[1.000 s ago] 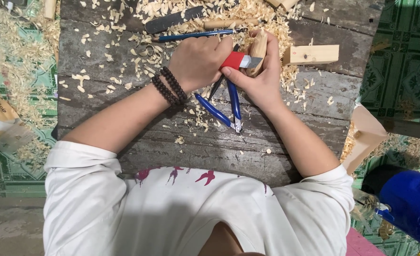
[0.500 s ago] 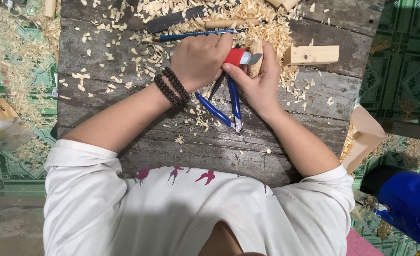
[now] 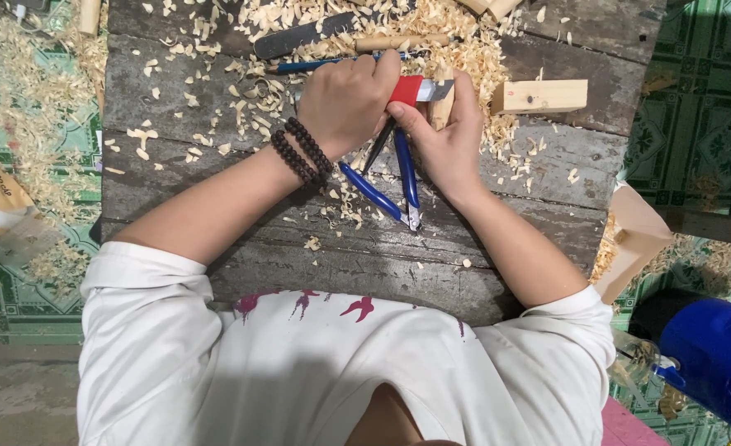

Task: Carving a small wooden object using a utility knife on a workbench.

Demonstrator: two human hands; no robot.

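Red-handled knife (image 3: 415, 89) clenched in left hand (image 3: 345, 103), right hand (image 3: 444, 136) grasping wooden piece (image 3: 441, 107)

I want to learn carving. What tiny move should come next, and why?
Probably a short, shallow push of the red-handled knife along the wood piece: the left hand grips the knife, its blade rests on the piece, and the right hand steadies it.
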